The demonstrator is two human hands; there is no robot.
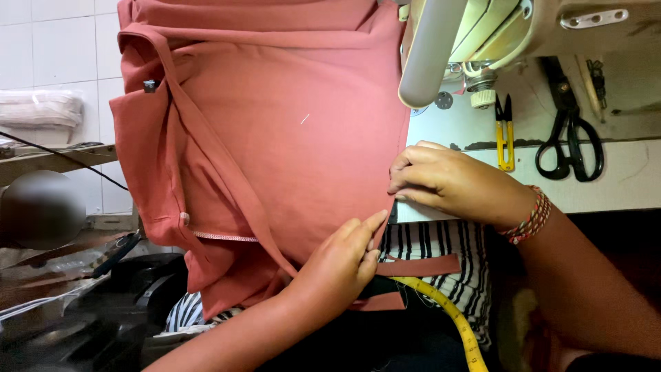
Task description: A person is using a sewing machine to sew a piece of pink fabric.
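**Two hands pinching the edge of a rust-red garment at a sewing machine**

A large rust-red knit fabric garment [275,131] is lying spread over the pale sewing table [620,179] and hanging down over its front edge towards the person's lap. The left hand [341,265] is pressing against the lower right edge of the cloth, with its fingers [368,227] held together and pinching the hem where it is dropping off the table. The right hand [441,179], wearing a red and white beaded bracelet [530,217] at the wrist, is closing its fingertips on the same edge just above, right at the table's lip. The two hands are sitting near each other, just apart.

A narrow strip of the same rust-red cloth [420,265] is trailing to the right below the left hand, across a black and white striped cloth [441,241]. A yellow measuring tape [454,320] is curving down over the lap beneath it.

The cream-coloured sewing machine [468,34] is rising at the top right, beside the garment. On the table behind the right hand, yellow-handled thread snips [505,138] and black-handled scissors [570,141] are lying well apart from both hands.
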